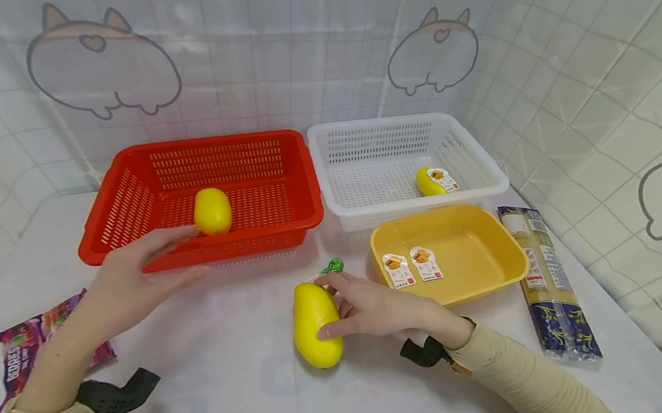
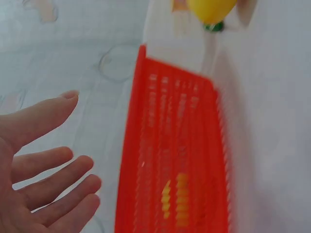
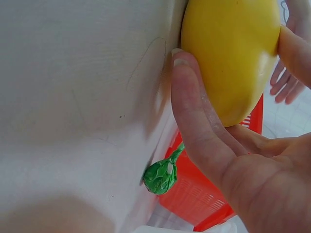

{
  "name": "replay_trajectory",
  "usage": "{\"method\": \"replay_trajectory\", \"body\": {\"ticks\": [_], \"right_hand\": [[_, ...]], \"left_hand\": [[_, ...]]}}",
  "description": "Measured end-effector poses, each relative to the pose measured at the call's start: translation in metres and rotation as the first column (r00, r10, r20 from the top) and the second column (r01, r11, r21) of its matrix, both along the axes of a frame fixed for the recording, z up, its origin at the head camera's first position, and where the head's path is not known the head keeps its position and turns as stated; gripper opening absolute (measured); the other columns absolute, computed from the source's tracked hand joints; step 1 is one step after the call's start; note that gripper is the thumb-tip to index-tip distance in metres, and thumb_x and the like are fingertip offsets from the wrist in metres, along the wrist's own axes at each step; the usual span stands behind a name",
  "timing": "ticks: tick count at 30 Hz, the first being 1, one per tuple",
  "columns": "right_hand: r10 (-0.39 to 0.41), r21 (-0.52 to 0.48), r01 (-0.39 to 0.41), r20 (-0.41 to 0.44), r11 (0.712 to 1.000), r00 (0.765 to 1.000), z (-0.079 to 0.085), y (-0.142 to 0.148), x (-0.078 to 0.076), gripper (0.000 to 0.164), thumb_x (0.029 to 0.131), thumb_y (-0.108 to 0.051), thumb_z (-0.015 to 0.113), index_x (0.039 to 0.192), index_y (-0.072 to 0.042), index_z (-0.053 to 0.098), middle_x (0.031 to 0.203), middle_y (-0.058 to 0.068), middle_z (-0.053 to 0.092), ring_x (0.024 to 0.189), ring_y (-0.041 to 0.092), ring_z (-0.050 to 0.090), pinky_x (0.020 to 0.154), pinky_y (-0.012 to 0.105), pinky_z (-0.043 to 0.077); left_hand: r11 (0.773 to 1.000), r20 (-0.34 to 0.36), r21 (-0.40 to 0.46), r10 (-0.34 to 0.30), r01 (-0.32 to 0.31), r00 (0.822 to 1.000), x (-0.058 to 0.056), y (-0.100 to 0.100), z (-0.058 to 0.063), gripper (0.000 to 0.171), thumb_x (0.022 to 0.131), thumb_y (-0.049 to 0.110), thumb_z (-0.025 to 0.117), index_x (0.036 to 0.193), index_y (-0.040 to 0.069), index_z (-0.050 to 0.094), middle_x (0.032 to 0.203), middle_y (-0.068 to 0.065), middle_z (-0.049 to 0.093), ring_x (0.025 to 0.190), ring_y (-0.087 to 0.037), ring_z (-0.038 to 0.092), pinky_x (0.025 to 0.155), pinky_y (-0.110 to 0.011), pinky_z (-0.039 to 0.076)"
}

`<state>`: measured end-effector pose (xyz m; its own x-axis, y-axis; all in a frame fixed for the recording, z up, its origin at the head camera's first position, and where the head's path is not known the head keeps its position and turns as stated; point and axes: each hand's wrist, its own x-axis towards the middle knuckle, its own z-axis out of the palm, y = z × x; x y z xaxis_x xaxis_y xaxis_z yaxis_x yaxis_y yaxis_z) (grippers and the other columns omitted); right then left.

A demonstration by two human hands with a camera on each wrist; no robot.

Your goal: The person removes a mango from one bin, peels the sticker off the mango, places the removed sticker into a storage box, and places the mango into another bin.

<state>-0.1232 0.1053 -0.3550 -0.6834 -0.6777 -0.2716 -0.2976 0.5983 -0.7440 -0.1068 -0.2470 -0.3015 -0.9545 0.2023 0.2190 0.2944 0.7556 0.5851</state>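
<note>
"Fingers on the left hand [image 1: 126,284] are spread, gripping nothing, by the slotted red plastic basket [image 1: 271,232] with a smooth yellow oval fruit [image 1: 212,211] inside. Why hover?"

"Maybe to clear the rim lol. The glossy yellow mango-shaped fruit [image 1: 314,325], mid white tabletop [image 1: 237,396], is pinched by the right hand [image 1: 373,304], thumb opposite fingertips, probably so it won't roll. Tan-sleeved forearm [image 1: 522,373] slants in from lower right."
</note>
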Motion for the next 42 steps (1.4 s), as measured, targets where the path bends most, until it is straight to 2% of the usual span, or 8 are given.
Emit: {"method": "replay_trajectory", "body": {"ticks": [3,7,12,20,23,29,36,42], "right_hand": [[0.002,-0.004,-0.002,0.004,1.000,1.000,0.000,0.000,0.000,0.078,0.087,-0.044,0.076,0.150,-0.021,0.036,0.126,-0.003,0.052,0.092,0.009,0.064,0.084,0.021,0.054],[0.003,-0.005,-0.003,0.007,1.000,1.000,-0.001,0.000,-0.001,0.078,0.087,-0.044,0.076,0.150,-0.021,0.037,0.126,-0.002,0.053,0.091,0.008,0.064,0.084,0.021,0.054],[0.006,-0.008,-0.005,0.010,1.000,1.000,-0.001,0.000,0.000,0.078,0.087,-0.043,0.076,0.149,-0.020,0.036,0.126,-0.002,0.054,0.091,0.007,0.064,0.084,0.021,0.054],[0.011,-0.013,-0.011,0.018,1.000,1.000,0.000,0.000,0.000,0.079,0.087,-0.043,0.076,0.150,-0.019,0.035,0.126,-0.001,0.054,0.092,0.008,0.065,0.084,0.021,0.054],[0.013,-0.013,-0.013,0.015,1.000,1.000,-0.001,-0.001,0.000,0.079,0.087,-0.043,0.076,0.150,-0.018,0.035,0.126,-0.001,0.054,0.092,0.009,0.065,0.084,0.021,0.054],[0.013,-0.026,-0.012,0.023,1.000,1.000,-0.002,-0.001,0.000,0.078,0.087,-0.041,0.077,0.149,-0.019,0.035,0.125,-0.001,0.054,0.091,0.011,0.065,0.083,0.022,0.054],[0.007,-0.030,-0.005,0.043,1.000,0.999,-0.003,-0.002,0.001,0.078,0.086,-0.041,0.078,0.147,-0.021,0.035,0.125,-0.001,0.054,0.092,0.012,0.065,0.083,0.023,0.054],[-0.004,-0.036,0.006,0.058,0.999,0.998,-0.003,-0.003,0.001,0.076,0.085,-0.041,0.079,0.144,-0.022,0.036,0.126,-0.001,0.054,0.097,0.014,0.063,0.085,0.023,0.054]], "left_hand": [[0.997,-0.001,0.001,0.071,-0.071,0.997,-0.002,-0.015,0.006,0.069,0.082,0.037,0.082,0.144,0.024,0.054,0.147,-0.010,0.054,0.130,-0.037,0.049,0.095,-0.049,0.054],[0.986,0.086,-0.012,0.164,-0.163,0.983,-0.007,-0.035,0.008,0.086,0.084,0.045,0.079,0.156,0.027,0.037,0.158,-0.021,0.036,0.137,-0.051,0.033,0.093,-0.077,0.038],[0.970,0.148,-0.047,0.242,-0.237,0.959,-0.015,-0.053,0.001,0.099,0.085,0.052,0.074,0.162,0.025,0.017,0.163,-0.026,0.019,0.143,-0.055,0.019,0.092,-0.081,0.033],[0.941,0.113,-0.068,0.337,-0.331,0.935,-0.022,-0.073,-0.009,0.105,0.086,0.056,0.070,0.161,0.011,0.012,0.164,-0.028,0.009,0.145,-0.055,0.013,0.089,-0.083,0.032],[0.938,0.129,-0.061,0.346,-0.341,0.929,-0.024,-0.080,-0.013,0.107,0.087,0.057,0.069,0.162,0.010,0.008,0.164,-0.028,0.005,0.145,-0.057,0.012,0.088,-0.083,0.031],[0.940,0.186,-0.054,0.341,-0.337,0.921,-0.028,-0.087,-0.019,0.112,0.088,0.059,0.065,0.161,0.007,-0.002,0.162,-0.032,0.002,0.132,-0.062,0.025,0.090,-0.079,0.036],[0.940,0.250,-0.031,0.336,-0.339,0.908,-0.031,-0.093,-0.023,0.116,0.089,0.061,0.064,0.159,0.007,-0.011,0.162,-0.034,-0.001,0.139,-0.062,0.017,0.091,-0.080,0.035],[0.937,0.324,0.023,0.324,-0.349,0.889,-0.033,-0.094,-0.026,0.118,0.088,0.064,0.062,0.158,0.013,-0.017,0.163,-0.032,-0.001,0.136,-0.061,0.021,0.093,-0.078,0.037]]}}
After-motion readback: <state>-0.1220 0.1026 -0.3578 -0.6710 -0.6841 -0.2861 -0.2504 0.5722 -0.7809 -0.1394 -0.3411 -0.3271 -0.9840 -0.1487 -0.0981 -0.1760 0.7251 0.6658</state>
